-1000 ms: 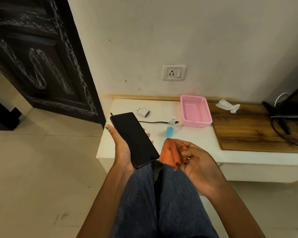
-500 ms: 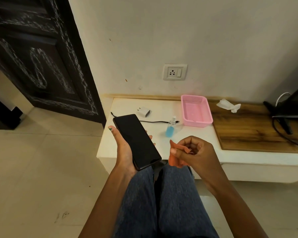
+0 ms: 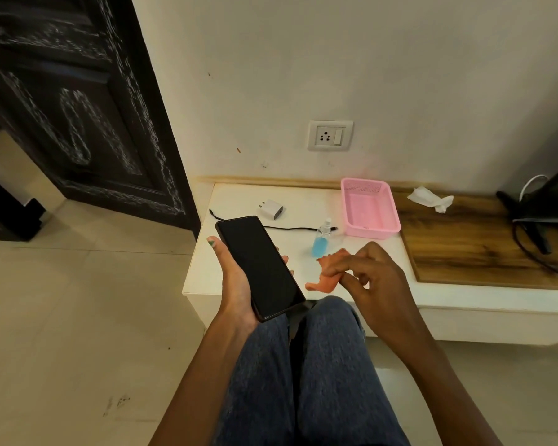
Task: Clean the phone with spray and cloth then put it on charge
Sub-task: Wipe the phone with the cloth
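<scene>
- Head view: the person sits facing a low white shelf (image 3: 239, 194) that stands against the wall; the knees in blue jeans (image 3: 306, 365) come close to its front edge.
- To the left of the shelf lies open tiled floor (image 3: 78, 317), which ends at a dark carved door (image 3: 78, 107).
- On the right part of the shelf sits a wooden board (image 3: 464, 246), with a crumpled tissue (image 3: 430, 199) at its back edge and dark cables (image 3: 541, 255) at its far right.
- The left hand (image 3: 236, 284) grips the phone (image 3: 260, 267) in the air over the left front corner of the shelf, fingers curled round its sides, dark screen up. Its long axis runs diagonally, top end toward the wall and to the left, bottom end toward the knees.
- The right hand (image 3: 371, 278) pinches the orange cloth (image 3: 327, 275) between curled fingers, just right of the phone and not touching it.
- Behind the hands, the spray bottle (image 3: 322, 238) stands upright on the shelf, near the pink basket (image 3: 397, 217).
- The white charger (image 3: 271, 209) and its black cable (image 3: 290, 227) lie behind the phone; the wall socket (image 3: 330, 135) is above them.
</scene>
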`<move>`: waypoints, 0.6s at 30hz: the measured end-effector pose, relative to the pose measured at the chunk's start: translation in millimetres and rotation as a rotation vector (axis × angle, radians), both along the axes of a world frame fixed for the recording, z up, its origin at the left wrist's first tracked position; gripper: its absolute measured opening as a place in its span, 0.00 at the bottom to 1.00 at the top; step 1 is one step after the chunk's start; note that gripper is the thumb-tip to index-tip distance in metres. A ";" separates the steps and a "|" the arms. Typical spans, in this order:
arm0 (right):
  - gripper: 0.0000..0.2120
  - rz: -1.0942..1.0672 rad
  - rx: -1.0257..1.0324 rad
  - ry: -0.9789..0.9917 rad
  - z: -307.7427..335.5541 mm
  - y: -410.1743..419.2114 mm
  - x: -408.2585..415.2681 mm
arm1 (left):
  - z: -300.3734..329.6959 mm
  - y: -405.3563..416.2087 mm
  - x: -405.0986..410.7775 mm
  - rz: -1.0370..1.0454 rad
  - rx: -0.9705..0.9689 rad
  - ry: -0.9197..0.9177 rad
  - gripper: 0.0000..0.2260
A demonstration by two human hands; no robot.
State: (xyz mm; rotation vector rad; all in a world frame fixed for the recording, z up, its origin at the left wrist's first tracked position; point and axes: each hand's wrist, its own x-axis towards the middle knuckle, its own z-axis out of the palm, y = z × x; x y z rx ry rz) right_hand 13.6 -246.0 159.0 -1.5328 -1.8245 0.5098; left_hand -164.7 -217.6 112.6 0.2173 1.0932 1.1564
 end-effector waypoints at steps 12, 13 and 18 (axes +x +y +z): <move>0.14 -0.088 -0.011 0.455 -16.6 -9.9 2.1 | 3.5 -1.5 3.9 -0.085 0.082 -0.106 0.46; 0.09 -0.136 -0.025 0.518 -17.1 -9.6 1.5 | 4.2 -1.6 4.2 -0.094 0.092 -0.121 0.46; 0.07 -0.237 0.116 0.446 -12.9 -7.0 0.3 | 7.3 -1.9 8.1 -0.138 0.110 -0.149 0.46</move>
